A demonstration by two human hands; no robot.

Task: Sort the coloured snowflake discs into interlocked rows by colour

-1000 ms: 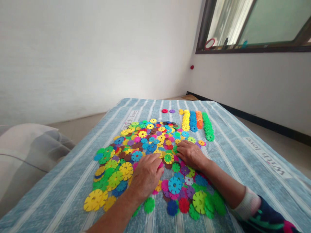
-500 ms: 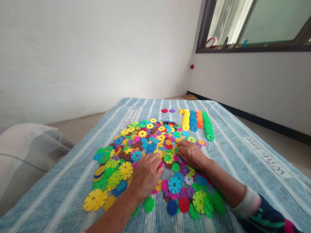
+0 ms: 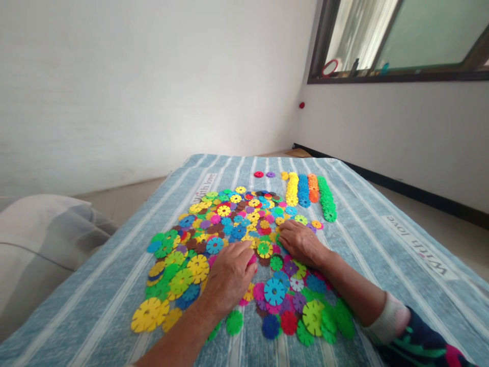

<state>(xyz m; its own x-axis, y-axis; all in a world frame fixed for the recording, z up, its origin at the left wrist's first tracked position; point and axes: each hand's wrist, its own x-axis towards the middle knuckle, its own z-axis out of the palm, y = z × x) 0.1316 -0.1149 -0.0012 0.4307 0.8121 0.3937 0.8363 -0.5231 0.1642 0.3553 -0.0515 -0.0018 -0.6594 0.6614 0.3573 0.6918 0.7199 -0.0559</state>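
Discs (image 3: 238,233) show less green at the right hand (image 3: 301,242) than earlier; whether fingers (image 3: 288,229) grip, I cannot tell.

At four o'clock, a navy sleeve (image 3: 418,339) patterned in green and magenta ends in a broad whitish, pink-tinged cuff (image 3: 388,318). Right hand (image 3: 301,243) and left hand (image 3: 231,272) are bare; pale fabric (image 3: 132,365) edges the left forearm (image 3: 187,331) at seven o'clock.

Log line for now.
left hand: at discs, grip unclear | right hand: at discs, grip unclear | beyond right hand: yellow row, blue row, orange row, green row
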